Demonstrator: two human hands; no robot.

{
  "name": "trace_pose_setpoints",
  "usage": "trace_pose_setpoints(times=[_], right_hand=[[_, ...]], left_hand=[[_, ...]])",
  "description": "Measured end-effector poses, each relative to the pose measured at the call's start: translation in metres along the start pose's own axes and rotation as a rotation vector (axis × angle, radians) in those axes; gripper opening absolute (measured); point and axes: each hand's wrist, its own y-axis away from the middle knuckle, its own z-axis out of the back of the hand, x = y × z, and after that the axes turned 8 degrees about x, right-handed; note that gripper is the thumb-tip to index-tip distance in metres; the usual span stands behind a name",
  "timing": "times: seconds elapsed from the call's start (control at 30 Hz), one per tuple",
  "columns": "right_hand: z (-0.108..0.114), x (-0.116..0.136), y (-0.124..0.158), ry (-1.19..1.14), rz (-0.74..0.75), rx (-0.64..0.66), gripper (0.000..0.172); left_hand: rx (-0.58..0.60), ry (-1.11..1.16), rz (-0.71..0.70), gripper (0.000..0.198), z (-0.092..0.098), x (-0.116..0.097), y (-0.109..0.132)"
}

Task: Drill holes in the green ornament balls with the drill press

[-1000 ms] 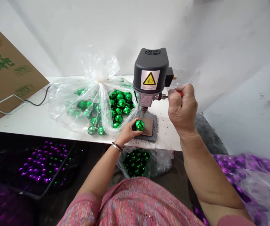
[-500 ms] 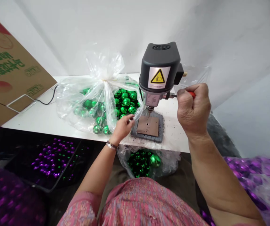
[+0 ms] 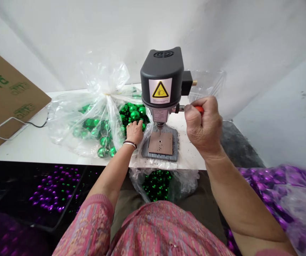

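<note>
A small black bench drill stands on the white table, its bit above a brown pad on a grey base. My right hand is closed round the drill's red-tipped lever. My left hand reaches into the mouth of a clear plastic bag full of shiny green balls. Its fingers lie on the balls; whether they hold one is hidden. The pad under the bit is bare.
A second clear bag of green balls hangs below the table edge near my lap. A dark tray of purple balls sits lower left. A cardboard box leans at left. Purple balls in plastic lie at right.
A second ago my left hand held a green ball on the pad under the bit. That ball dropped into the lower bag, and the hand moved left into the bag on the table.
</note>
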Motion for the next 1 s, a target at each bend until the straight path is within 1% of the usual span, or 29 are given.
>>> trace_pose_setpoints(times=[0.07, 0.1, 0.13, 0.17, 0.23, 0.27, 0.3, 0.33, 0.4, 0.47, 0.53, 0.6, 0.7, 0.8, 0.9, 1.0], right_hand=[[-0.001, -0.001, 0.001, -0.002, 0.0, 0.006, 0.019], [-0.001, -0.002, 0.001, -0.007, -0.003, 0.006, 0.019], [-0.002, -0.002, 0.002, -0.012, -0.006, 0.005, 0.02], [-0.002, -0.002, 0.002, -0.016, -0.01, 0.002, 0.02], [-0.003, -0.002, 0.003, -0.022, -0.031, -0.004, 0.021], [-0.003, -0.001, 0.002, -0.023, -0.046, -0.008, 0.021], [-0.002, 0.0, 0.0, -0.022, -0.065, -0.008, 0.02], [-0.002, 0.001, -0.002, -0.018, -0.086, -0.006, 0.02], [0.001, 0.004, -0.013, -0.006, -0.141, 0.011, 0.019], [0.004, 0.009, -0.029, 0.011, -0.216, 0.059, 0.022], [0.007, 0.014, -0.048, 0.036, -0.311, 0.117, 0.029], [0.008, 0.018, -0.066, 0.062, -0.399, 0.156, 0.035], [0.006, 0.018, -0.085, 0.089, -0.497, 0.191, 0.039], [0.002, 0.013, -0.095, 0.109, -0.53, 0.218, 0.038], [0.0, 0.008, -0.097, 0.099, -0.522, 0.204, 0.039], [0.0, 0.008, -0.097, 0.11, -0.523, 0.195, 0.042]], left_hand=[[-0.102, 0.25, 0.026, 0.057, 0.009, 0.004, 0.011], [-0.126, 0.424, 0.026, 0.058, 0.013, 0.006, 0.019], [-0.112, 0.631, 0.014, 0.059, 0.017, 0.008, 0.029], [-0.049, 0.86, -0.008, 0.059, 0.019, 0.01, 0.04], [0.185, 1.327, -0.056, 0.063, 0.018, 0.011, 0.061], [0.302, 1.523, -0.073, 0.064, 0.015, 0.01, 0.07], [0.395, 1.679, -0.084, 0.064, 0.011, 0.009, 0.077], [0.459, 1.793, -0.087, 0.062, 0.006, 0.007, 0.082], [0.516, 1.926, -0.076, 0.056, -0.005, 0.001, 0.089], [0.519, 1.975, -0.065, 0.055, -0.015, -0.004, 0.091], [0.49, 1.937, -0.08, 0.057, -0.021, -0.008, 0.091], [0.457, 1.837, -0.109, 0.057, -0.024, -0.01, 0.089], [0.413, 1.625, -0.104, 0.049, -0.024, -0.012, 0.084], [0.36, 1.402, -0.056, 0.048, -0.021, -0.015, 0.077], [0.359, 1.231, -0.035, 0.047, -0.019, -0.02, 0.069], [0.353, 1.112, -0.032, 0.047, -0.02, -0.023, 0.061]])
